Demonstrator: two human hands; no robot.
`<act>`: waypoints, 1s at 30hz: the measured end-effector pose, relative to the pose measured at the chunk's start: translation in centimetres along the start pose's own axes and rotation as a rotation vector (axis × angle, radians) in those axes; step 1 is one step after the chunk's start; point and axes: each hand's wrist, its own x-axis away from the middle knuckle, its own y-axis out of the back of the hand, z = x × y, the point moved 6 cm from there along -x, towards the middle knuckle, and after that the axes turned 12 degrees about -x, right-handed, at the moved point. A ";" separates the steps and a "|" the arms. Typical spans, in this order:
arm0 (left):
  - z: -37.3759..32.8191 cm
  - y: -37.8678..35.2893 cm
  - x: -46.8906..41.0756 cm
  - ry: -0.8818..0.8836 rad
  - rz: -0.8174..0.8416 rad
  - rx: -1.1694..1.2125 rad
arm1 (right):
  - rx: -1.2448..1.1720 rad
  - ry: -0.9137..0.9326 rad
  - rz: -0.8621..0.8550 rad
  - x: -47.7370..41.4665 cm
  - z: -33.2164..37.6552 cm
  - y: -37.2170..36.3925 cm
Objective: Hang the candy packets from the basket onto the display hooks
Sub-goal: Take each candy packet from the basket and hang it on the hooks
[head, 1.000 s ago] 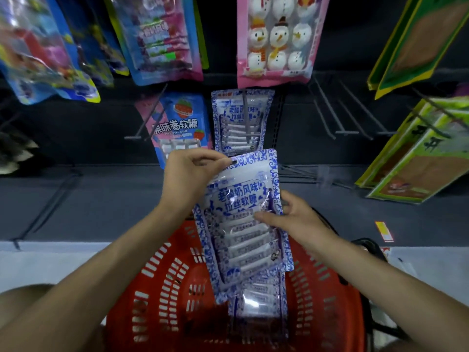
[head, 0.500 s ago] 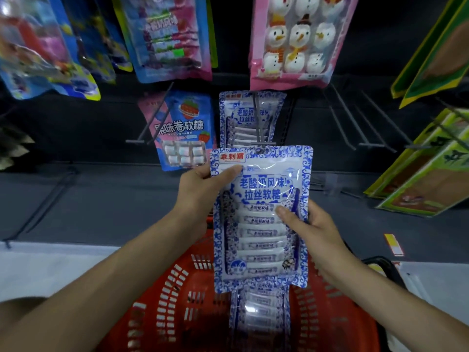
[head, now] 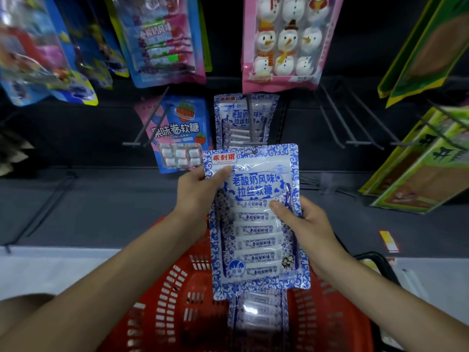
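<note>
Red basket (head: 165, 301) holds blue-white candy packets (head: 256, 312); a matching packet (head: 234, 116) hangs on a display hook (head: 251, 128).

Upright blue-and-white plastic candy packet (head: 256, 224) above red slotted plastic basket (head: 177, 301); identical packet (head: 257, 311) lying inside it; black wire display hook (head: 249, 118) beyond, carrying another.

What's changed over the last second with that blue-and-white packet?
The blue-and-white packet swung from tilted to upright, face-on below the hung matching packets. Left hand and right hand keep their grip on its edges. The red basket stayed put.
</note>
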 end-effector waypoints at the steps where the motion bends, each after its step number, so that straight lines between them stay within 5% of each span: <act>1: 0.0 0.0 0.0 -0.008 0.003 0.002 | 0.000 0.008 -0.002 0.1 0.0 -0.1; 15: -0.1 -0.5 0.2 0.109 0.043 0.059 | 0.036 0.062 -0.088 0.2 1.2 -0.3; 23: 1.0 -0.7 1.0 0.106 0.133 -0.103 | -0.031 0.005 -0.147 -1.3 1.6 -0.9; 30: 1.0 0.0 0.3 -0.084 0.068 -0.201 | 0.052 -0.023 -0.142 -2.1 1.5 -1.8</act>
